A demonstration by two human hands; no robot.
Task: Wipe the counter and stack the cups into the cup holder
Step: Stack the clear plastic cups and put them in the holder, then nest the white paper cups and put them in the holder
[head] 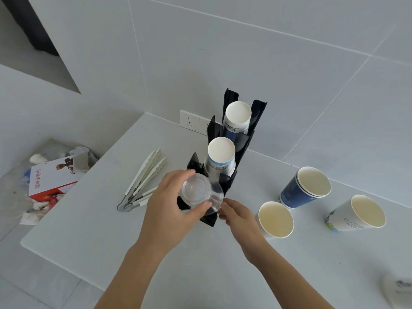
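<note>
Two stacks of paper cups already sat upside down in the black cup holder [231, 139], one in the rear slot [237, 117] and one in the middle slot [220, 158], so the stacking looked well under way. Over the front slot the left hand [171, 210] held a clear plastic cup [199, 192] inverted, thumb and fingers wrapped around its wall, its base facing the camera and its wide rim lowest. The right hand [237, 216] was just beside that rim, fingertips touching or nearly touching it; whether it gripped the rim or only steadied it could not be told. The cup was thin, transparent and glossy, probably easy to crush if squeezed. Three groups of cups remained upright on the white counter [111, 230] to the right: a plain white one [275, 219], a dark blue nested set [305, 186] and a white printed one [356, 214]. Those were left to stack. Pale tongs [142, 179] lay left of the holder. No cloth was visible, and the counter looked clean, though whether wiping was finished could not be judged.
</note>
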